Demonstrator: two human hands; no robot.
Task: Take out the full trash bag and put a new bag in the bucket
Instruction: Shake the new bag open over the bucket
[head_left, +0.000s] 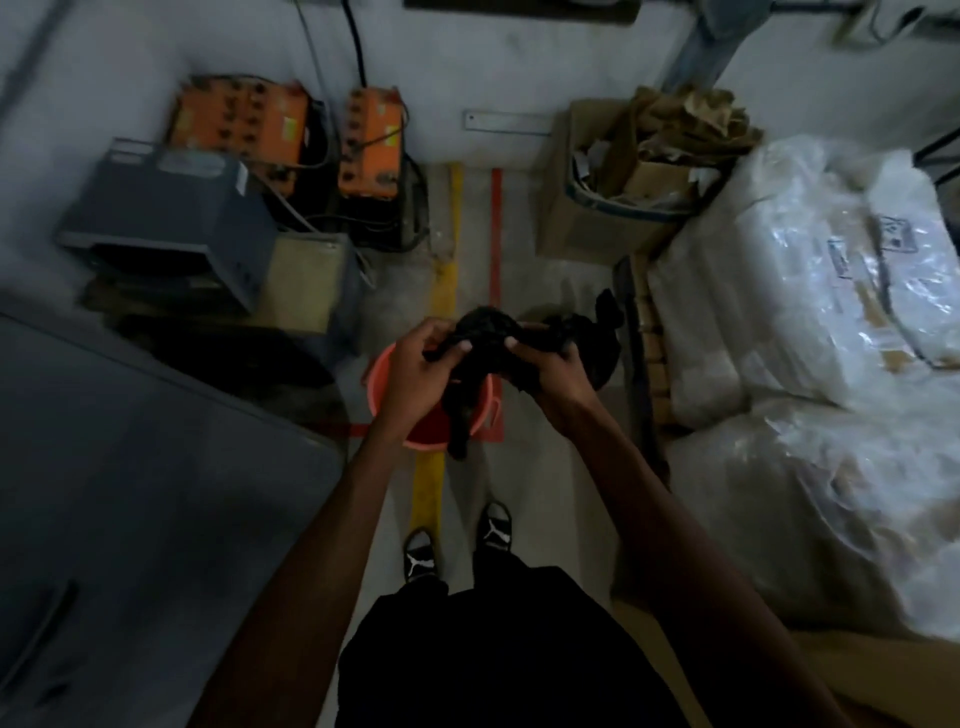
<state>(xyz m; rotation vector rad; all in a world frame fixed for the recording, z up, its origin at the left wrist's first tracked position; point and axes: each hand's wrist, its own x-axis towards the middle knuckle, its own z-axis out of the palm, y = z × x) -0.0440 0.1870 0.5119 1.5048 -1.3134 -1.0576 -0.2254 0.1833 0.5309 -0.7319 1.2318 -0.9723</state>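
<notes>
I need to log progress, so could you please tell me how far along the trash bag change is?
Done, it seems: a tied black bag sits on the floor right of the bucket, so the full one looks to be out. In hand: both the left hand and right hand grip a crumpled black bag above the bucket, apparently the new one. Left: opening it and lining the bucket, whose red inside shows bare.
</notes>
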